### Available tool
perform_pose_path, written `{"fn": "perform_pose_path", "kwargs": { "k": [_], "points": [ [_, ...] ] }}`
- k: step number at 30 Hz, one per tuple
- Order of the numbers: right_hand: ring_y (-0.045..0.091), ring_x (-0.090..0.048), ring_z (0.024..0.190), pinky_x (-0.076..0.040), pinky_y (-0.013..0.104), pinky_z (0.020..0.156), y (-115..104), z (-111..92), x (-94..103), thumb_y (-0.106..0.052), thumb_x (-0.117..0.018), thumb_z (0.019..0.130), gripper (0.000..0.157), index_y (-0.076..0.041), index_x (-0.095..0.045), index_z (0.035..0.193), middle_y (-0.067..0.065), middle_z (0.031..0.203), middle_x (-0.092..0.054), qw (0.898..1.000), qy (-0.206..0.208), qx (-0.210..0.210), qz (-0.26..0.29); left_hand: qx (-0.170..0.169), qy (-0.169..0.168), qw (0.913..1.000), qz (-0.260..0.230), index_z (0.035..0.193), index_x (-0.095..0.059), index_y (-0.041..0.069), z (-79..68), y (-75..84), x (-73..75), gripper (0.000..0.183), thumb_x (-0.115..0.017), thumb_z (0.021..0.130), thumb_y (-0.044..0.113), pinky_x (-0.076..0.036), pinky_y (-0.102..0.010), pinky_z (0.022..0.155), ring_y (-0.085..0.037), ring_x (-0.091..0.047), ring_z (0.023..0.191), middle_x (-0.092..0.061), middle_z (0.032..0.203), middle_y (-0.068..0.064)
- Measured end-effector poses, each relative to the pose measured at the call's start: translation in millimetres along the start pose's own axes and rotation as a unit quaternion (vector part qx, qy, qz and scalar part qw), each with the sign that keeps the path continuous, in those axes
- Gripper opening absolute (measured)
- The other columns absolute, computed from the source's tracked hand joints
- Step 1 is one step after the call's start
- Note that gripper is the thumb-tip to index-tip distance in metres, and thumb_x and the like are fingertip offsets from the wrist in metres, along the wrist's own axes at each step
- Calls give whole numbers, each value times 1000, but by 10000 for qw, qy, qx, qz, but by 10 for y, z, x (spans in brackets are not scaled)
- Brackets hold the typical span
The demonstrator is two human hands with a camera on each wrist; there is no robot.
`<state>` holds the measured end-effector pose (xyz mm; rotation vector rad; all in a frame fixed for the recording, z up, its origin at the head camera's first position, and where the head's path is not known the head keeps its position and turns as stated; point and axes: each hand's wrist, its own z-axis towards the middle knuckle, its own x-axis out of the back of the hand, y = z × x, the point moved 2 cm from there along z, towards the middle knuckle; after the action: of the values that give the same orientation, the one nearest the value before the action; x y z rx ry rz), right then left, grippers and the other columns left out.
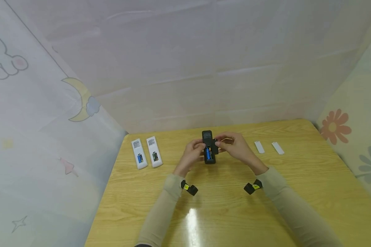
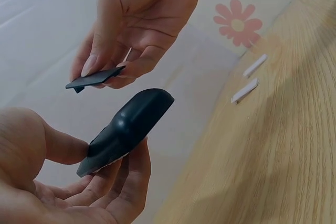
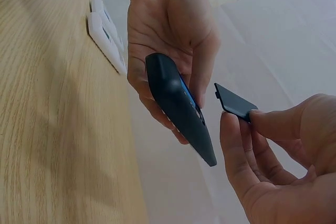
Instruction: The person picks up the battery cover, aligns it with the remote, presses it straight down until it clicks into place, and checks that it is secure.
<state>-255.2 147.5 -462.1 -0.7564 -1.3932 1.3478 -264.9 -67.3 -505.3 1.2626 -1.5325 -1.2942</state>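
Note:
My left hand grips a black remote control by its side, its back turned up. Its battery compartment is uncovered, with a blue battery showing inside. Between thumb and fingers my right hand pinches the black battery cover, which overlaps the remote's right edge in the head view. Both wrist views show a gap between the cover and the remote. In the left wrist view, the left thumb presses the remote from one side while the fingers support it from beneath.
Two white remotes lie back-up at the table's left, their battery compartments uncovered. On the right lie two white battery covers. The wooden table ends at a cloth-covered wall behind.

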Motion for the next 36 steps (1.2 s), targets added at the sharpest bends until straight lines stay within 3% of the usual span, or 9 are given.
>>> {"fn": "perform_pose_path", "kwargs": {
  "k": [14, 23, 30, 36],
  "points": [
    [43, -74, 110, -67, 34, 80, -18, -17, -2, -7, -71, 104, 25, 3, -73, 126, 26, 127, -68, 10000, 34, 40, -48, -64, 14, 10000, -1, 153, -50, 0, 18, 75, -136, 47, -56, 112, 22, -65, -45, 88, -35, -71, 116, -65, 144, -21],
    [41, -74, 111, -67, 46, 84, 1, -29, 4, -7, -70, 104, 24, 2, -73, 126, 25, 127, -68, 10000, 26, 36, -46, -13, 8, 10000, 6, 154, -49, -1, 26, 51, -160, 48, -56, 112, 22, -65, -44, 88, -31, -72, 113, -65, 144, -20],
    [36, -76, 105, -67, 37, 80, 21, -36, 2, -5, -70, 104, 24, 3, -73, 126, 25, 124, -68, 9999, -22, 139, -51, -62, -51, 10000, -36, 155, -48, -1, 26, 28, -175, 48, -55, 113, 22, -65, -41, 87, -30, -71, 113, -65, 144, -20],
    [38, -75, 107, -67, 44, 84, 36, -52, -16, -4, -69, 104, 24, 2, -73, 127, 25, 127, -67, 10000, -28, 39, 0, -56, -3, 9999, -94, 154, -48, 0, 21, 16, -171, 47, -55, 113, 22, -65, -40, 87, -29, -71, 112, -66, 143, -19]
  ]
}}
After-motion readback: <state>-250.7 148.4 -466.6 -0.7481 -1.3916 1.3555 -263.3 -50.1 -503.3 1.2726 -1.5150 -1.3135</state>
